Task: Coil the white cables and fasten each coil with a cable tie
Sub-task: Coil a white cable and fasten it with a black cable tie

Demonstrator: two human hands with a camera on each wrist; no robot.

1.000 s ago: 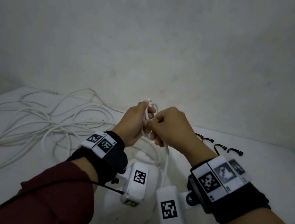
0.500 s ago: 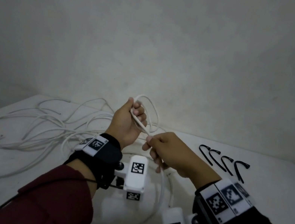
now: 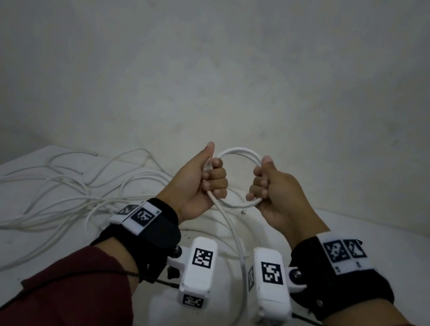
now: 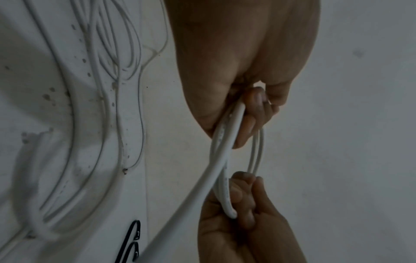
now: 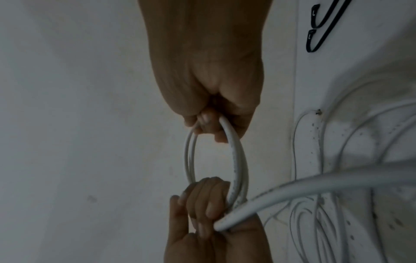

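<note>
A small coil of white cable [image 3: 240, 150] is held up above the white table [image 3: 382, 250], between my two hands. My left hand [image 3: 209, 179] grips its left side with the fingers curled round the strands and the thumb up. My right hand [image 3: 261, 188] grips the right side the same way. The coil [image 5: 238, 160] shows two or three turns. A loose tail [image 3: 235, 235] runs from under my left hand down toward me. The tail [image 5: 315, 183] crosses the right wrist view. Black cable ties [image 5: 319, 26] lie on the table; they also show [image 4: 133, 238] in the left wrist view.
A tangle of loose white cables [image 3: 53, 192] is spread over the left half of the table, and the cables [image 4: 99, 106] also show in the left wrist view. A plain wall [image 3: 225, 64] stands right behind the table's far edge.
Both hands have risen and moved apart. My right hand left the tail and now grips the right side of the loop, which is stretched wider between the hands.
</note>
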